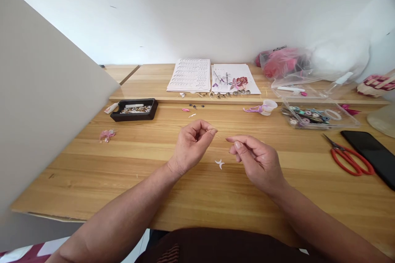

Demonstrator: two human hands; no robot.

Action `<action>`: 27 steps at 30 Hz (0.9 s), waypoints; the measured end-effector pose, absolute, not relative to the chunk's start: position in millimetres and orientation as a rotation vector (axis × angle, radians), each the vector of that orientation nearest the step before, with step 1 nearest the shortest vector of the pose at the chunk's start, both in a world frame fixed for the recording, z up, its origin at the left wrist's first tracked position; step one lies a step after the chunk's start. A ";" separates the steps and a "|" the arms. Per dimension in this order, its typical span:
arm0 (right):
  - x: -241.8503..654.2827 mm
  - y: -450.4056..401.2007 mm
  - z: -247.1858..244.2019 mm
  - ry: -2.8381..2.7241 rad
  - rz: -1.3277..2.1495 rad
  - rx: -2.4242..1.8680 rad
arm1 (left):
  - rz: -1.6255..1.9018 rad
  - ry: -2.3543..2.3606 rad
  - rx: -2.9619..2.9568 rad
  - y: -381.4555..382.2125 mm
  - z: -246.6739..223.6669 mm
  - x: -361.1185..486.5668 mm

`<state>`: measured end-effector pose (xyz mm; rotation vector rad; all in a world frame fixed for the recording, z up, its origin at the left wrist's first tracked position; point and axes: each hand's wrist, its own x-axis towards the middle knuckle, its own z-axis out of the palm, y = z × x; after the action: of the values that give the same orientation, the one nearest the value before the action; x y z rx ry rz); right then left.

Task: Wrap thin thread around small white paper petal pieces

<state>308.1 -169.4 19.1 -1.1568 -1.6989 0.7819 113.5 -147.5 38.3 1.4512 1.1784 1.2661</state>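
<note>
Above the middle of the wooden table, my left hand is closed, thumb and index finger pinched on something thin that I cannot make out. Facing it across a small gap is my right hand, also pinched, its index fingertip pointing left; anything between those fingers is too small to name. Small white curved paper pieces lie on the table just below the gap between the hands. Beyond my left hand are a thin white strip, a pink piece and a few dark beads.
At the left sit a black bead tray and pink scraps. Printed sheets lie on the back ledge. Rightward are a small cup, a clear box of thread spools, red-handled scissors and a black phone.
</note>
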 end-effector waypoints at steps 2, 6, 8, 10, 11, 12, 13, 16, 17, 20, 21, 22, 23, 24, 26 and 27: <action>308.2 -169.9 16.9 -1.716 0.772 -1.152 | 1.309 1.173 1.610 -152.4 36.0 114.5; 307.9 -170.7 19.0 -1.658 0.747 -1.142 | 1.340 1.131 2.013 -159.3 31.0 115.9; 307.2 -170.3 20.6 -1.618 0.738 -1.120 | 1.341 1.101 2.116 -159.8 30.4 116.1; 306.2 -169.6 21.0 -1.613 0.759 -1.087 | 1.339 1.088 2.140 -159.5 30.8 116.4; 305.6 -169.1 20.7 -1.623 0.780 -1.072 | 1.340 1.088 2.139 -159.4 31.2 116.7; 305.0 -168.6 20.1 -1.631 0.804 -1.061 | 1.340 1.089 2.136 -159.5 31.4 117.1; 304.5 -168.0 19.3 -1.633 0.829 -1.056 | 1.338 1.091 2.130 -159.9 31.4 117.6; 303.3 -165.8 16.7 -1.571 0.891 -1.069 | 1.317 1.094 2.089 -161.8 29.5 119.6; 303.1 -165.0 15.9 -1.543 0.903 -1.076 | 1.308 1.095 2.068 -162.5 28.3 120.3; 303.0 -163.5 15.0 -1.516 0.922 -1.088 | 1.278 1.110 2.023 -164.2 25.6 121.7; 303.1 -163.5 15.1 -1.526 0.920 -1.088 | 1.266 1.115 2.015 -164.5 25.5 121.8; 303.3 -163.6 15.5 -1.542 0.911 -1.092 | 1.252 1.120 2.009 -164.7 25.9 121.6; 303.5 -164.0 15.9 -1.558 0.894 -1.101 | 1.234 1.124 2.008 -164.7 26.8 121.1; 303.7 -164.4 16.5 -1.571 0.868 -1.117 | 1.214 1.129 2.011 -164.5 28.2 120.3; 304.2 -165.2 17.7 -1.582 0.811 -1.162 | 1.191 1.159 2.028 -163.7 31.5 118.3; 304.5 -165.4 18.2 -1.584 0.788 -1.184 | 1.192 1.187 2.044 -163.1 33.1 117.2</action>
<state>304.5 -165.4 18.2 -1.1842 -1.5837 0.7879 117.2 -163.1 33.1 2.0441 1.1866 1.1917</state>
